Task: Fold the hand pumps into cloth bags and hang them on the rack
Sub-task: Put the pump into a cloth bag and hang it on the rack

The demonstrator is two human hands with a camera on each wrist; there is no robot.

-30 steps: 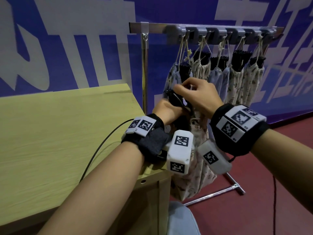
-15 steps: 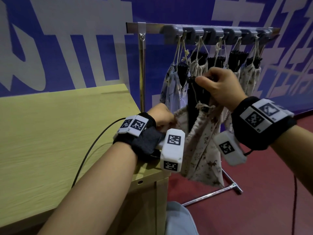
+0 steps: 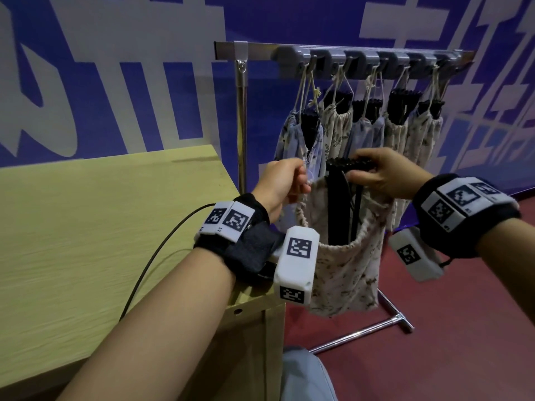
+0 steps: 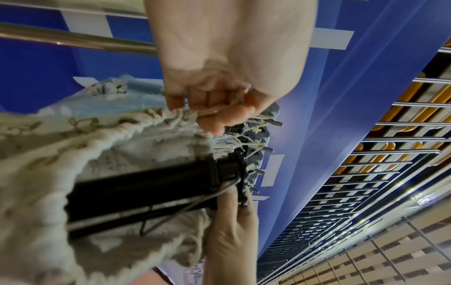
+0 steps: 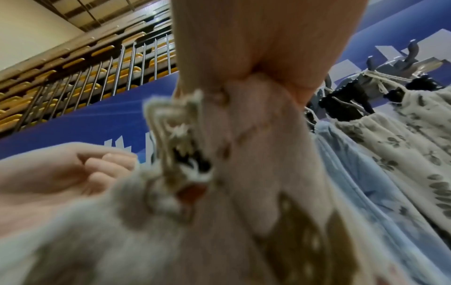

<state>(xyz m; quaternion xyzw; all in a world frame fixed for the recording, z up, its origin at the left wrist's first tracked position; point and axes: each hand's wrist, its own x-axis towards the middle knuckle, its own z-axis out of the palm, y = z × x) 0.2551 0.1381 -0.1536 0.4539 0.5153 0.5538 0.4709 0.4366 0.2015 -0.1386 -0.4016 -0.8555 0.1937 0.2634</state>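
A beige flowered cloth bag (image 3: 347, 273) hangs in the air in front of the rack, its mouth open. A black folded hand pump (image 3: 338, 209) stands in it, its ribbed top sticking out. My left hand (image 3: 285, 180) pinches the bag's rim and drawstring (image 4: 214, 110) on the left. My right hand (image 3: 379, 176) grips the pump's top together with the bag's right rim. The left wrist view shows the pump (image 4: 146, 190) lying inside the open bag (image 4: 48, 158). In the right wrist view the bag (image 5: 219, 221) fills the frame, blurred.
A metal rack (image 3: 362, 57) with grey hooks carries several filled bags (image 3: 338, 131) right behind my hands. Its upright post (image 3: 241, 120) stands beside the wooden table (image 3: 101, 227), whose corner lies under my left wrist. A black cable (image 3: 150, 264) crosses the table. Red floor lies to the right.
The bag's mouth has been pulled wider between my hands. My left hand rose from the table corner to the rim, and my right hand shifted down and right with the pump's top.
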